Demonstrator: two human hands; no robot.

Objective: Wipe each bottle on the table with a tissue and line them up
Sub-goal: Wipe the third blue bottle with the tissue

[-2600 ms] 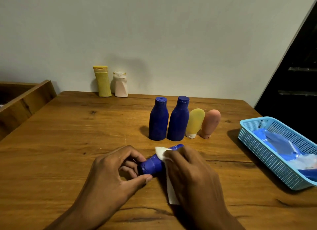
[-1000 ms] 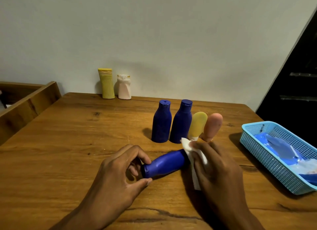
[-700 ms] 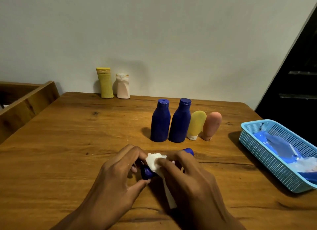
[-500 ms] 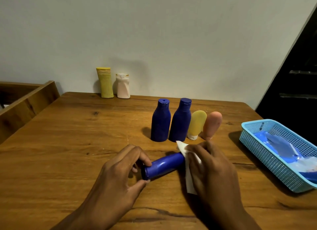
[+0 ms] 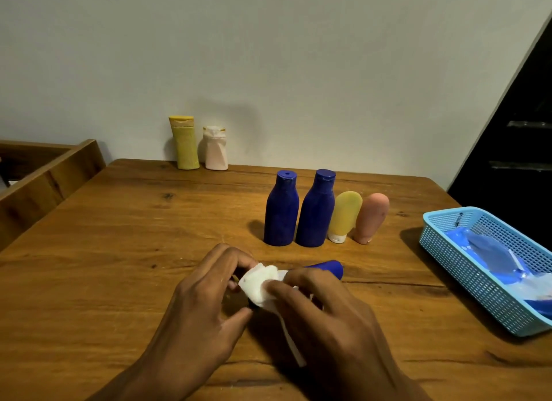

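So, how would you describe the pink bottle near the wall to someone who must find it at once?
Look at the far edge of the wooden table, against the wall. Two bottles stand there; the pale pink bottle is the right one, shorter than the yellow bottle.

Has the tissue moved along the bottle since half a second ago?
Yes. The tissue slid left, from the end nearest the standing blue bottles to the left hand.

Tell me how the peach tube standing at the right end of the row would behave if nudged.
The peach tube stands on its small cap end with the wider rounded body above, so it probably tips easily. It already leans toward the yellow tube beside it, so a push from the right would likely knock both. It looks like soft plastic and probably light, so unlikely to break.
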